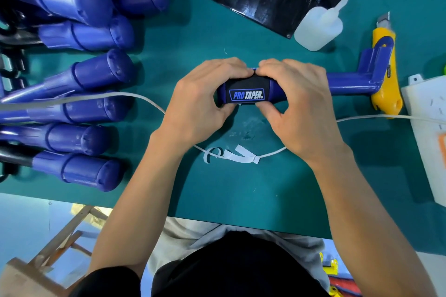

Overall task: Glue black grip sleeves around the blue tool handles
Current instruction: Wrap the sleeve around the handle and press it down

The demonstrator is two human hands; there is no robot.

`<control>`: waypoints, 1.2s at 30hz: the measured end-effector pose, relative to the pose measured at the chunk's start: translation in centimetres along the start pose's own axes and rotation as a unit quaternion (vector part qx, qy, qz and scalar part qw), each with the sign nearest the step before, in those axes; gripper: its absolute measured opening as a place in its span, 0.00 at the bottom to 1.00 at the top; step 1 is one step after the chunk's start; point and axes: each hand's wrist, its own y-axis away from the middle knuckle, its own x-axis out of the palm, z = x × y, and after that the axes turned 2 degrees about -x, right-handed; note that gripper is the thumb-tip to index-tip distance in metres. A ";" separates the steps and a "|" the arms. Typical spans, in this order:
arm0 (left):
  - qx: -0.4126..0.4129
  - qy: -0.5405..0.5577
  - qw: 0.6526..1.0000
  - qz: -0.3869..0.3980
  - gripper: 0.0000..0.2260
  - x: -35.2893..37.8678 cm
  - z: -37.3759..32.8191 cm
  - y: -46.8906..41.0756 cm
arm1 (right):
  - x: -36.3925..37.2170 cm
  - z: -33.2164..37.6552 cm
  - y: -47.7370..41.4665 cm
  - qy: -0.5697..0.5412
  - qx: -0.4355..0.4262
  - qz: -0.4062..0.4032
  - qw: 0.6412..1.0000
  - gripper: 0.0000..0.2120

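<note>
Now your left hand (200,101) and right hand (301,106) curl round the sleeve (248,85) on the handle (222,95), fingers (226,66) pinching it; press evenly so its edges bond flat.

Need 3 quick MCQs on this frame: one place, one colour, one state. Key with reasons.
1. The white squeeze bottle lies:
A. on the upper right of the green mat
B. among the spare handles on the left
C. at the table's near edge

2. The utility knife has a body that is:
A. red
B. yellow
C. grey

3. The left hand and right hand:
A. both grip the blue handle at its black sleeve
B. both lie flat on the mat
C. each hold a knife

Key:
1 A, it lies on its side far from the person, right of centre.
2 B, yellow shows either side of the blue bracket.
3 A, fingers and thumbs of both curl round the sleeve.
</note>
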 end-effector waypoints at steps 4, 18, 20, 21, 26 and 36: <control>-0.001 0.003 1.000 0.002 0.24 0.0 0.3 -0.1 | -0.2 0.0 0.0 -0.001 0.007 0.007 1.000 0.23; 0.035 0.001 0.999 -0.025 0.23 0.6 1.0 0.6 | 0.2 0.1 0.3 0.032 -0.023 -0.011 0.999 0.22; 0.028 0.008 0.999 -0.014 0.24 0.5 1.0 0.6 | 0.2 -0.2 0.5 0.032 -0.034 -0.022 0.999 0.20; 0.013 0.022 1.000 -0.004 0.25 0.3 1.0 0.7 | 0.3 -0.3 0.5 0.033 -0.039 -0.027 0.998 0.19; -0.107 0.117 0.987 0.024 0.36 -0.9 0.9 0.7 | 0.7 -0.5 0.8 0.029 -0.059 -0.055 0.996 0.15; -0.102 0.090 0.989 0.054 0.34 -1.0 0.1 0.4 | 0.3 0.2 0.8 -0.027 -0.020 -0.047 0.998 0.23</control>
